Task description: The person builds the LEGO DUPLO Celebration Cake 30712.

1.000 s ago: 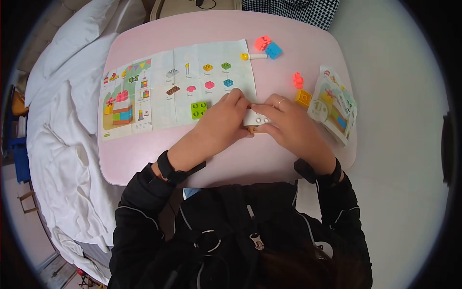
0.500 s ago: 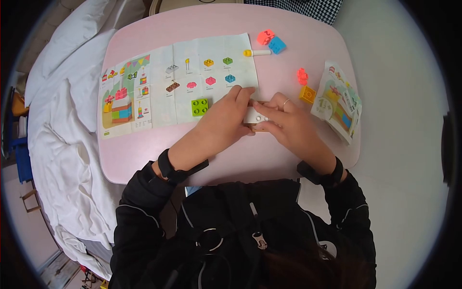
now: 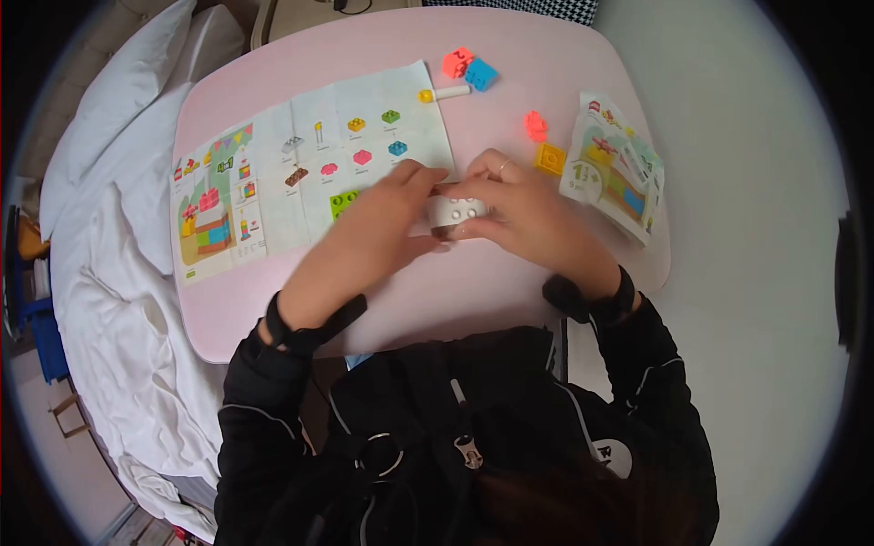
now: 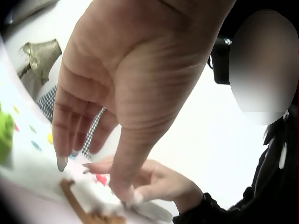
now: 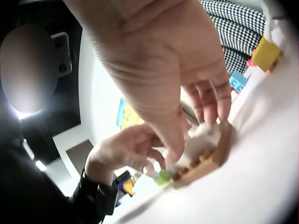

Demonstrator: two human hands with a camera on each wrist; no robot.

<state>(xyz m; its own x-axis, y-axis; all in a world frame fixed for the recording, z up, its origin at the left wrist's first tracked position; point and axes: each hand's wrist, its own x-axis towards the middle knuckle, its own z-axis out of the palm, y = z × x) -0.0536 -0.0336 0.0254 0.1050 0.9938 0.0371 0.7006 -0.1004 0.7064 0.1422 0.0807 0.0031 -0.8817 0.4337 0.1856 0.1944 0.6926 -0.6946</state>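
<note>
A white studded brick (image 3: pixel 455 214) lies over a brown studded brick (image 5: pixel 205 165), whose near edge peeks out below it in the head view. My right hand (image 3: pixel 528 214) pinches the white brick, thumb on the near side and fingers on the far side. My left hand (image 3: pixel 364 227) hovers at the left end of the bricks, fingers loosely extended and thumb apart from them. In the left wrist view a bare end of the brown brick (image 4: pixel 74 200) shows below its fingertips. Left of that hand, a green brick (image 3: pixel 343 203) is partly covered by it.
An illustrated instruction sheet (image 3: pixel 305 214) spreads over the left of the pink table (image 3: pixel 273 309). At the back are a coral brick (image 3: pixel 458 62), blue brick (image 3: pixel 481 75) and candle piece (image 3: pixel 446 94). A yellow brick (image 3: pixel 550 158), coral flower-shaped piece (image 3: pixel 535 126) and packet (image 3: pixel 614 168) lie right.
The left hand has loosened and drawn slightly left of the bricks, so more white studs show. The right hand keeps its pinch. The head view has shifted, moving the table leftward in frame.
</note>
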